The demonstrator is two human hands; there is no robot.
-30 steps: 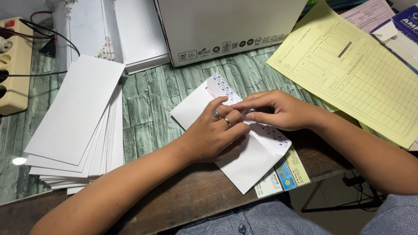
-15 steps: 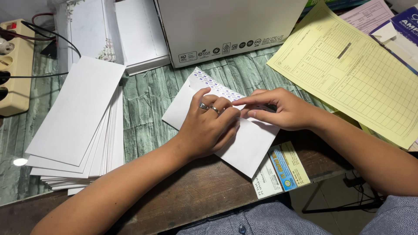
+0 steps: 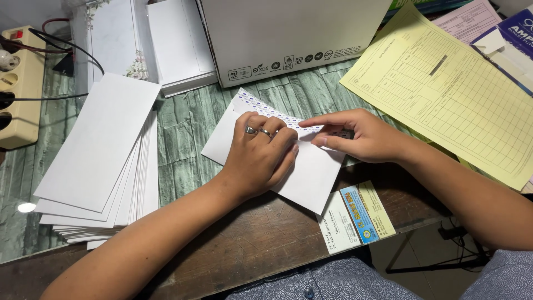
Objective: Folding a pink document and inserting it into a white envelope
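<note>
The white envelope (image 3: 311,180) lies on the desk (image 3: 244,244) near its front edge, long axis running upper left to lower right, patterned flap (image 3: 261,106) pointing away. The left hand (image 3: 261,155) presses down, hiding its middle; the right hand (image 3: 355,136) pinches the flap edge.

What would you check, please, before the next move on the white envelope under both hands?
1. Left hand pins the envelope flat: ok.
2. Right hand fingertips rest on the patterned flap: ok.
3. Flap folded fully shut: not ok, its patterned inside shows.
4. Insert fully inside: cannot tell, hands cover it.
5. Envelope clear of the envelope stack: ok.
6. Envelope clear of the printed cards: not ok, its corner overlaps them.
</note>
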